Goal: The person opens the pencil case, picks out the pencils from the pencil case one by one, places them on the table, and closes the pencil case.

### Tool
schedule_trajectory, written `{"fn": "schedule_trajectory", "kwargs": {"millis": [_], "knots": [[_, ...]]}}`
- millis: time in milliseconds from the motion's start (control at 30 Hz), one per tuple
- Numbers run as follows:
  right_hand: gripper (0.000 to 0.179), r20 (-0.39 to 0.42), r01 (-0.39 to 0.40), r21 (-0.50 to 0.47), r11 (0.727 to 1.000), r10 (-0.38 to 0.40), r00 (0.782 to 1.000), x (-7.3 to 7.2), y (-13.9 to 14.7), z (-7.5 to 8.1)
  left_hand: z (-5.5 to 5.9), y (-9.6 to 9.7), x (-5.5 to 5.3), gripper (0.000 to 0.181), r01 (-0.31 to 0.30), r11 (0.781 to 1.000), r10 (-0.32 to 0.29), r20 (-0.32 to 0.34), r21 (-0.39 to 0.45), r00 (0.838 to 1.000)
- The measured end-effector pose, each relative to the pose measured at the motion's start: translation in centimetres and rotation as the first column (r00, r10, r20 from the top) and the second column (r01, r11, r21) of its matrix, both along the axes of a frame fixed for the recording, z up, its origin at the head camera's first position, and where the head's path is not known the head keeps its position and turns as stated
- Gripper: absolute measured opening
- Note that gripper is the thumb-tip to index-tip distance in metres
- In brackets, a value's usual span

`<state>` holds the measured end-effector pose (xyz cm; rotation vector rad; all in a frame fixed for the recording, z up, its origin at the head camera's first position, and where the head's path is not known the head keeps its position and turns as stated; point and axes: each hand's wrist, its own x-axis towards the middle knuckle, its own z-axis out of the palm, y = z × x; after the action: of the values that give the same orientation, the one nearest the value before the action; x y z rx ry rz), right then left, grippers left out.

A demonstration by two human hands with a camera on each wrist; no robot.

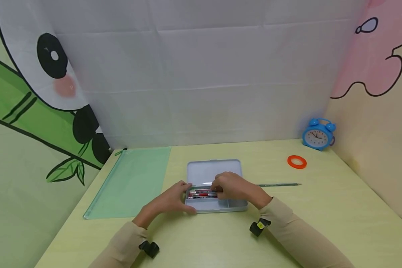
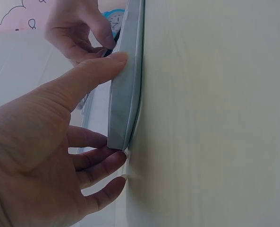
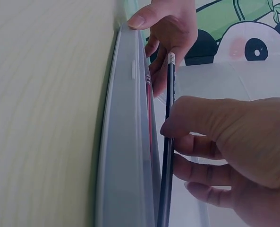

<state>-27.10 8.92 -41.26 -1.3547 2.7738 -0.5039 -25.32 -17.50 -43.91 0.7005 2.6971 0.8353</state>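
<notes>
A shallow pale pencil case (image 1: 214,167) lies with its lid folded back on the table. Several pencils (image 1: 201,194), some with red on them, lie in its long compartment. My left hand (image 1: 171,199) holds the case's left end, thumb on the front side and fingers at the end wall. Over the case, my right hand (image 1: 232,185) pinches a dark pencil (image 3: 169,94) between thumb and fingers, its white eraser end toward my left hand. In the head view, a sharpened pencil (image 1: 278,185) shows to the right of my right hand, its near part hidden behind the hand.
A green translucent zip pouch (image 1: 137,182) lies flat on the left of the table. An orange ring (image 1: 296,162) lies at the back right, near a blue alarm clock (image 1: 317,137). A white sheet (image 1: 201,82) hangs along the back edge.
</notes>
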Motion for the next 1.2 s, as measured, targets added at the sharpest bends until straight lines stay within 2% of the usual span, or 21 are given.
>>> {"fn": "schedule_trajectory", "kwargs": {"millis": [367,867,1200], "knots": [[0.009,-0.005,0.008,0.003,1.0,-0.008,1.0,0.0,0.4,0.4,0.0,0.1,0.1,0.101,-0.011,1.0,0.011,0.004,-0.013,1.0],[0.013,0.009,0.012,-0.021,1.0,-0.011,1.0,-0.3,2.8,1.8,-0.1,0.1,0.1,0.101,-0.016,1.0,0.016,0.004,-0.008,1.0],[0.015,-0.069,0.014,-0.097,0.995,-0.021,0.997,-0.2,6.2,1.4,-0.1,0.1,0.1,0.101,-0.01,1.0,0.01,-0.01,-0.011,1.0]]}}
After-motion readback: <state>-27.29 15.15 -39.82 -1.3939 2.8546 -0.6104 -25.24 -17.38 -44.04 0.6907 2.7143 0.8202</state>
